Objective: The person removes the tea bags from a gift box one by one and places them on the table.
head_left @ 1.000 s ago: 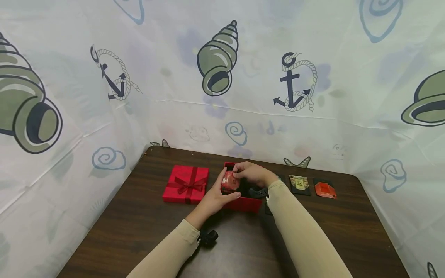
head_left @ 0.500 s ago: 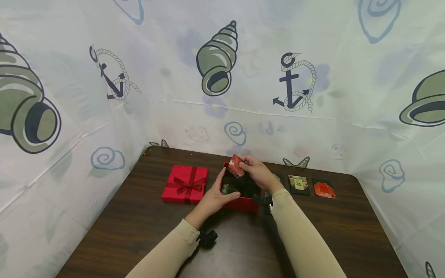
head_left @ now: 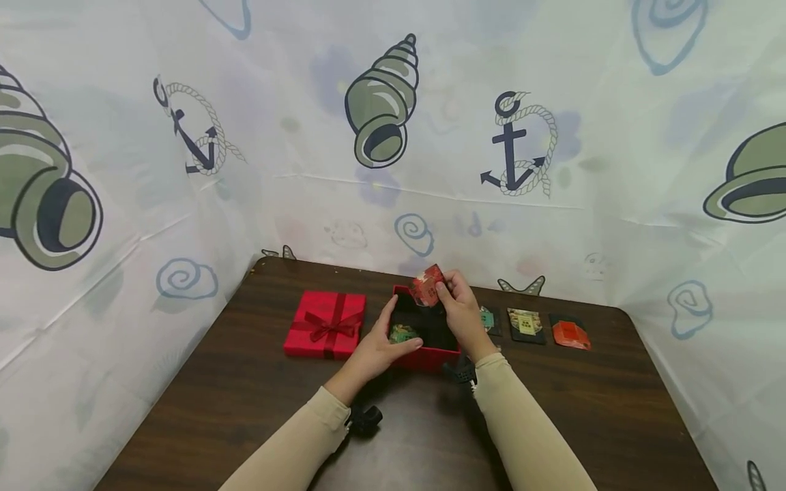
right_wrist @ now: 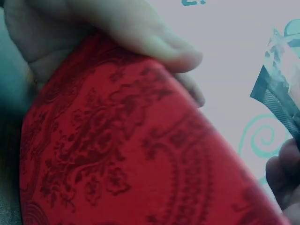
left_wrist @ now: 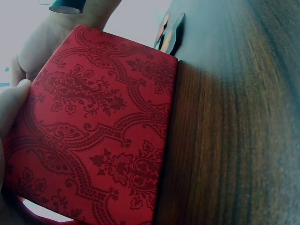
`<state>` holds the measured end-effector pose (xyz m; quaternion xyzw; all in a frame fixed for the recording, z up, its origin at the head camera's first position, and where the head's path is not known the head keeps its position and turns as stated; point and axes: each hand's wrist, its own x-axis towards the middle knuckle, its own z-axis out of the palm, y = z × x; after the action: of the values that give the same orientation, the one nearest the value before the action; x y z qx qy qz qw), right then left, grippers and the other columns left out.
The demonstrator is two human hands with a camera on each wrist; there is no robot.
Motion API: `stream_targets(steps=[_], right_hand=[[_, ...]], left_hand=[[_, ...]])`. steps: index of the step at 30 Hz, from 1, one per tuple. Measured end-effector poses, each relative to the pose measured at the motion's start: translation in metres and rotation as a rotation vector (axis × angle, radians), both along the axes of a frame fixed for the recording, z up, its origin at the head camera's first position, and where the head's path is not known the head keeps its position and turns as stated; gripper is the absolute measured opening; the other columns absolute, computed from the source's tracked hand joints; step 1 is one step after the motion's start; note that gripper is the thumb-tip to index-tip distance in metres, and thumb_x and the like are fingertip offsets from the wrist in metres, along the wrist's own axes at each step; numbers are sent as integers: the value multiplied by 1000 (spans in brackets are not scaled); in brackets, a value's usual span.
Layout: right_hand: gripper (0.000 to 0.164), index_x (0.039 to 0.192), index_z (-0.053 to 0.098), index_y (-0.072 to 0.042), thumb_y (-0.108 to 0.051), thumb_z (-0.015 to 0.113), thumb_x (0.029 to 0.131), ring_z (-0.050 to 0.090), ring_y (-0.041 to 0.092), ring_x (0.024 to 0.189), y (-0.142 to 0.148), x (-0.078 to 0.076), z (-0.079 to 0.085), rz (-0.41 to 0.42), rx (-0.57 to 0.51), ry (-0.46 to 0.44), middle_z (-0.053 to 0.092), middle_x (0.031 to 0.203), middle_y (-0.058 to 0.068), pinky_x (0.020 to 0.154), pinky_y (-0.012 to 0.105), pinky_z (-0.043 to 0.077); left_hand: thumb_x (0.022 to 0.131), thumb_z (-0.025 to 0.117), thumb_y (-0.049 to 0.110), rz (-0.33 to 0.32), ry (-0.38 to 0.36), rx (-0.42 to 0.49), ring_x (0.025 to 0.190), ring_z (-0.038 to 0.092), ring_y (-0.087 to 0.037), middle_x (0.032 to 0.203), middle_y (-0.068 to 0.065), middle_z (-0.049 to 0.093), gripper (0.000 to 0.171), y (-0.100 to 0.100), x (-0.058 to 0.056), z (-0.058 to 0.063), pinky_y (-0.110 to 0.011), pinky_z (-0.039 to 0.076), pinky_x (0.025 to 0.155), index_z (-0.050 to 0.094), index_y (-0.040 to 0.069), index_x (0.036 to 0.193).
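Observation:
A red open gift box (head_left: 432, 359) with a dark inside stands mid-table; its patterned wall fills much of both wrist views. My left hand (head_left: 373, 351) grips the box's near left corner, the thumb along the front rim and the fingers along the left side. Over the back of the box, my right hand (head_left: 464, 315) pinches a small red packet (head_left: 425, 286) by its right edge. The same packet (right_wrist: 276, 89) shows at the right edge of the right wrist view, above the rim. Inside the box, near my left thumb, lies a green packet (head_left: 402, 333).
Left of the box lies its red lid (head_left: 325, 326) with a dark red ribbon bow. In a row to the right are a teal packet (head_left: 488, 319), a yellow packet (head_left: 526, 324) and an orange packet (head_left: 571, 333). A patterned cloth hangs behind the brown table (head_left: 215, 409).
My right hand has lifted the red packet out of the box and moved it up and to the right, baring the green packet inside. My left hand has stayed on the box.

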<state>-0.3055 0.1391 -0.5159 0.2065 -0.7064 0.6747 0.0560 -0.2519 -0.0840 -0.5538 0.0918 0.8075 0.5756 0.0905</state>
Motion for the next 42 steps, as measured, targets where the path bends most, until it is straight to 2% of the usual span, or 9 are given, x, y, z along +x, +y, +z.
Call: stream_targets(steps=[10,15,19,21,23,26,30,36,42], right_hand=[[29,131,52,-6,-31,47,118,62,17,96,2,16,-4,-133,44,22,68,116,9,76,34,55],[33,143,47,-5,-24,51,117,65,16,105,8,33,-7,-148,21,-15,67,129,16,79,32,62],[45,155,35,-9,-19,55,116,67,18,114,18,48,-10,-119,-18,-8,61,144,19,83,34,66],[54,160,29,-13,-18,57,115,69,21,107,24,57,-13,-129,-25,5,58,149,19,83,35,67],[60,164,25,-16,-17,58,114,68,23,88,30,66,-14,-150,-17,18,53,158,18,81,35,67],[54,163,32,-17,-17,57,115,61,26,80,39,77,-16,-173,10,10,49,163,13,81,37,67],[38,151,47,-12,-16,57,115,58,22,85,50,92,-18,-191,49,-21,54,155,8,82,40,67],[35,146,49,-7,-8,59,112,54,13,77,66,115,-23,-257,111,-14,59,131,9,77,29,65],[35,145,49,1,2,56,111,64,11,90,93,132,-32,-285,143,41,56,139,7,74,31,65]], left_hand=[[91,85,57,3,7,4,164,32,-43,183,-8,22,111,0,-1,-2,-73,32,126,12,47,174],[89,85,60,12,3,-27,162,37,-43,182,-9,25,111,0,-1,-3,-72,34,126,12,48,173],[88,84,63,4,4,-16,163,36,-43,183,-7,23,112,0,1,-3,-74,34,125,12,50,173],[89,84,64,-1,5,-15,163,35,-43,183,-6,23,112,0,2,-2,-74,35,124,11,50,173],[89,84,64,-4,7,-16,163,35,-43,183,-6,22,112,-1,2,-2,-74,36,124,11,50,173],[89,83,64,0,9,-20,162,36,-44,183,-7,22,112,-1,2,-2,-74,36,123,11,51,173],[88,84,64,6,11,-19,162,36,-44,183,-7,23,111,-2,1,-3,-74,36,123,12,52,172],[88,84,63,-12,4,-15,161,36,-45,182,-9,24,113,-1,1,-4,-74,37,123,11,50,173],[88,83,64,-4,7,-34,158,41,-47,181,-12,26,112,-2,1,-2,-74,39,122,11,50,173]])
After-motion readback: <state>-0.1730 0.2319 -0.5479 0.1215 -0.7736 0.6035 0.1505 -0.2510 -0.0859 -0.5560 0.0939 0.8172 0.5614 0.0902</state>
